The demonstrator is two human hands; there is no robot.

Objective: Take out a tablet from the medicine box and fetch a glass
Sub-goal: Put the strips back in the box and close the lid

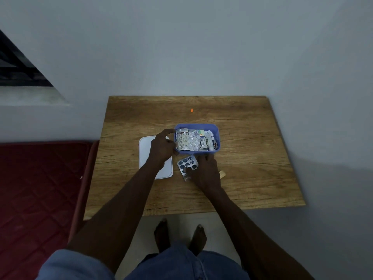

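Left grip (161, 150) is curled round the left wall of the blue medicine box (196, 127), thumb up at the rim, steadying it over the white lid (143, 150) lying flat on the surface (252, 158). The box sits mid-surface, open and crammed with blister strips (188, 141) (silver foil mostly). Just in front of it, right grip (205, 171) pinches a dark-pill blister strip (187, 162) down against the wood. Farther back, one small orange tablet (191, 110) lies alone.
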